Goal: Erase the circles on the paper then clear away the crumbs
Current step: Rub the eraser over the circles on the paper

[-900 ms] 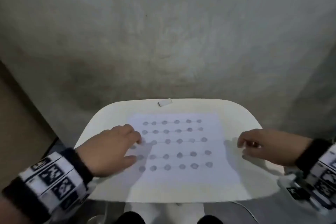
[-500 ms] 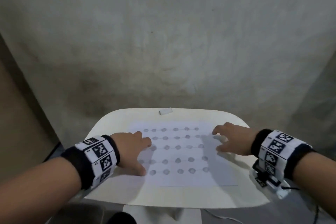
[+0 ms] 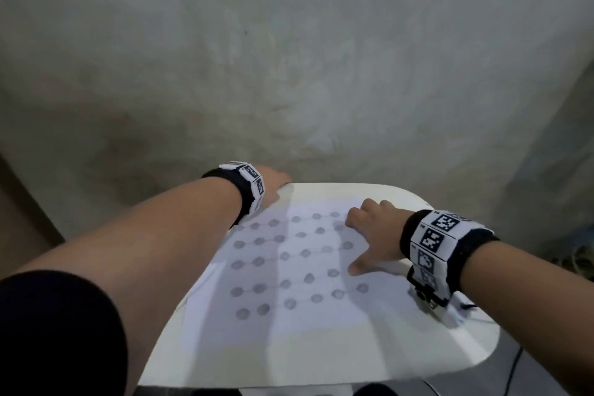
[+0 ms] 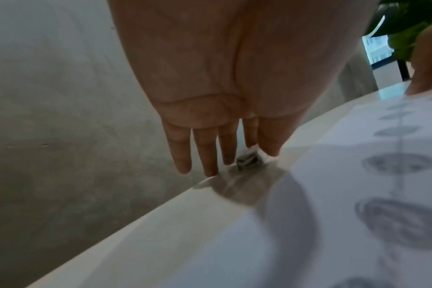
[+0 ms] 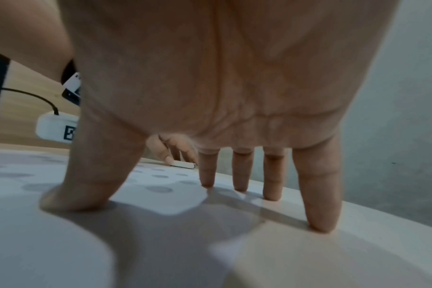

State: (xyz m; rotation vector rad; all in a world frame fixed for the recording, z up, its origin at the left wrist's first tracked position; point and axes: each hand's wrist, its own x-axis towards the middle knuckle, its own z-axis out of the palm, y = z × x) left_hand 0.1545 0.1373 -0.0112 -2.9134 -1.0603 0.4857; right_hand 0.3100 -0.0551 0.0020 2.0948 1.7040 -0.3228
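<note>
A white paper [image 3: 305,315] with several rows of grey pencil circles [image 3: 305,254] lies on the white table [image 3: 385,357]. My left hand [image 3: 273,185] is stretched to the table's far edge. There the small white eraser [image 4: 249,158] lies on the table, and my thumb and forefinger pinch it from both sides. The eraser [image 5: 183,164] also shows past my right hand's fingers [image 5: 239,171]. In the head view the left hand hides it. My right hand [image 3: 363,244] is spread flat, thumb and forefinger pressing the paper's right part, the other fingers on bare table.
A grey concrete wall [image 3: 289,58] rises right behind the table's far edge. A white camera box with a black cable [image 3: 427,296] hangs under my right wrist and one [image 5: 54,129] under my left. A green plant [image 4: 407,29] stands off to the right.
My left hand left the paper's left side and reached forward to the eraser at the far edge. My right hand slid inward onto the paper's right part. The view moved closer.
</note>
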